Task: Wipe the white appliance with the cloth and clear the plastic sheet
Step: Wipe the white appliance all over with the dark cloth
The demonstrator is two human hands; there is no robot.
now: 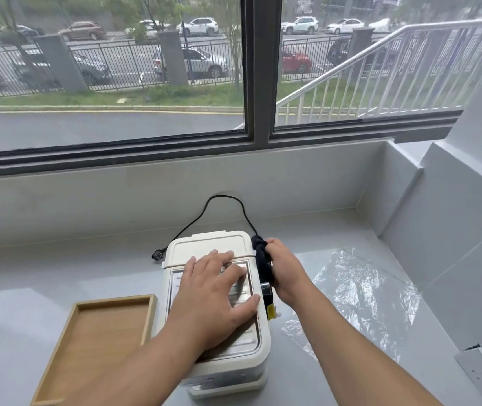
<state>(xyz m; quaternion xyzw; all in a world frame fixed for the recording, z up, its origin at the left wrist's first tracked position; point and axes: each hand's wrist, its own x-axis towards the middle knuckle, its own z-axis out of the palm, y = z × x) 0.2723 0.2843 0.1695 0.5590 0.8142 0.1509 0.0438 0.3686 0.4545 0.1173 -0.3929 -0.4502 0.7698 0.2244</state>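
My left hand lies flat, fingers spread, on top of the white appliance; my right hand grips a bunched dark cloth against its right side. Crinkled plastic sheet lies on the counter just right of the appliance, wooden tray to its left. Black cord loops behind.

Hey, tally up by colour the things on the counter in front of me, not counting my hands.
White: 1, the appliance
Black: 2, the cloth and the power cord
Clear: 1, the plastic sheet
Wood: 1, the tray
Total: 5
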